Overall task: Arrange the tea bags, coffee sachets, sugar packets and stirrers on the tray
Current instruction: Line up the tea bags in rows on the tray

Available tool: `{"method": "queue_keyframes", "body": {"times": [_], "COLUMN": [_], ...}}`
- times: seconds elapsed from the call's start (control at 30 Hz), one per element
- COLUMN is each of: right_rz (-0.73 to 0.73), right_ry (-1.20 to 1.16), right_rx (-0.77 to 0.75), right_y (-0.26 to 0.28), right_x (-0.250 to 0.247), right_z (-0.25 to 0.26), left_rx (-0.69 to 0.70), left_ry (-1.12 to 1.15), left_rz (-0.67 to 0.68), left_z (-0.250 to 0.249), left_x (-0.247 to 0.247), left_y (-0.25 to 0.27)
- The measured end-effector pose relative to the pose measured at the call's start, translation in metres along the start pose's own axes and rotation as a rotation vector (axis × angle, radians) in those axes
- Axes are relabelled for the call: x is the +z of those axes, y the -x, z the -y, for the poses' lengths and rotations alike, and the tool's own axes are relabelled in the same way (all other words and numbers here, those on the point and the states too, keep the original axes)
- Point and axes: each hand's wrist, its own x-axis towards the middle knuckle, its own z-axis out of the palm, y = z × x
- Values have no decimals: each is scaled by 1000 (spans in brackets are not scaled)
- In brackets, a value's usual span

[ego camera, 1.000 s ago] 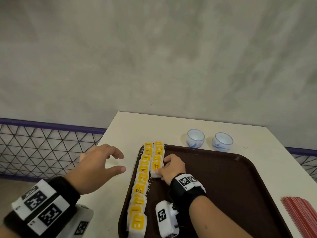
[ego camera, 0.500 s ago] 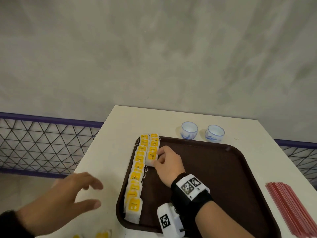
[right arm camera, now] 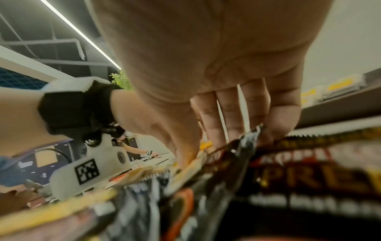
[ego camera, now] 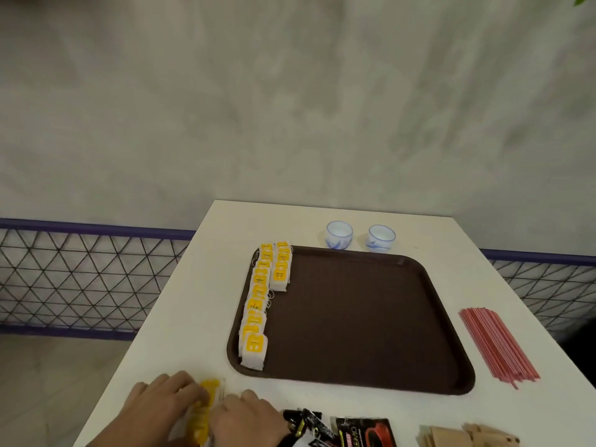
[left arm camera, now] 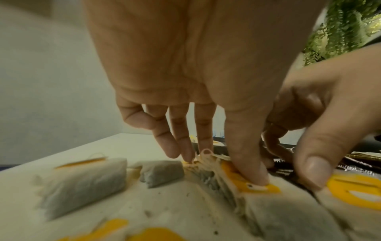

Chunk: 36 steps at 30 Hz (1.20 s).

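A brown tray [ego camera: 371, 317] lies on the white table with two rows of yellow-tagged tea bags [ego camera: 258, 304] along its left edge. Near the table's front left, both hands meet over a pile of loose tea bags [ego camera: 208, 393]. My left hand [ego camera: 190, 398] pinches a small stack of them [left arm camera: 226, 182], with its thumb on a yellow tag. My right hand [ego camera: 232, 404] pinches the neighbouring tea bag [left arm camera: 350, 190], its thumb on the tag. Other loose tea bags [left arm camera: 82, 181] lie beside them. In the right wrist view my right hand's [right arm camera: 206, 146] fingertips are hidden behind coffee sachets [right arm camera: 309, 176].
Dark coffee sachets [ego camera: 364, 430] and brown sugar packets [ego camera: 464, 437] lie along the front edge. Red stirrers [ego camera: 496, 343] lie right of the tray. Two small white-and-blue cups [ego camera: 338, 235] stand behind it. A wire mesh fence [ego camera: 80, 275] runs beyond the table's left edge.
My right hand has left the tea bag row on the tray and come to the front left. My left hand has pulled back to the loose pile there, and both now hold tea bags.
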Motion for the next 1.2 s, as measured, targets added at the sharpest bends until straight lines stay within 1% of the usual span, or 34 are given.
{"method": "queue_keyframes", "body": {"times": [0.03, 0.07, 0.1, 0.13, 0.17, 0.2, 0.23, 0.3, 0.37, 0.43, 0.53, 0.6, 0.7, 0.77, 0.8, 0.83, 0.97, 1.03, 1.1, 1.2], "right_rz": [-117, -90, 31, 162, 201, 198, 157, 115, 37, -73, -197, -248, -274, -281, -276, -280, -355, -388, -418, -473], "right_ry": [-3, -10, -46, -98, -135, -161, -188, -215, -251, -342, -603, -852, -1263, -1515, -1596, -1623, -1522, -1573, -1647, -1674], "right_rx": [18, 11, -6, -24, -16, 11, 32, 47, 60, 87, 128, 155, 156, 180, 182, 176, 128, 164, 200, 227], "right_y": [2, 5, 8, 15, 17, 18, 18, 21, 27, 32, 39, 41, 42, 45, 47, 50, 60, 62, 62, 59], "right_x": [-4, -9, -12, -20, -22, -26, -25, -27, -28, -30, -35, -42, -51, -59, -62, -65, -74, -77, -79, -83], "right_z": [-1, 0, 2, 4, 1, -1, -1, 0, 0, -4, -9, -12, -18, -19, -21, -23, -36, -43, -49, -58], "left_rx": [-13, 11, 82, 101, 94, 41, 28, 31, 36, 67, 92, 148, 261, 342, 370, 387, 385, 355, 330, 251], "left_ry": [60, 77, 33, 12, 41, 106, 167, 172, 185, 317, 537, 734, 929, 1007, 1029, 1041, 1087, 1120, 1200, 1293], "left_rz": [4, -135, -297, -318, -339, -288, -296, -332, -325, -311, -350, -345, -313, -286, -285, -294, -385, -418, -417, -427], "left_z": [1, 2, -1, -2, 0, 0, -2, -3, -8, -8, -5, -6, -16, -27, -32, -37, -52, -59, -67, -78], "left_x": [6, 14, 13, 14, 18, 19, 18, 18, 10, 2, -12, -27, -49, -61, -65, -69, -74, -72, -69, -69], "left_y": [0, -5, -7, -7, -8, -5, -3, -2, 4, 8, 15, 19, 18, 13, 10, 6, -9, -16, -22, -31]}}
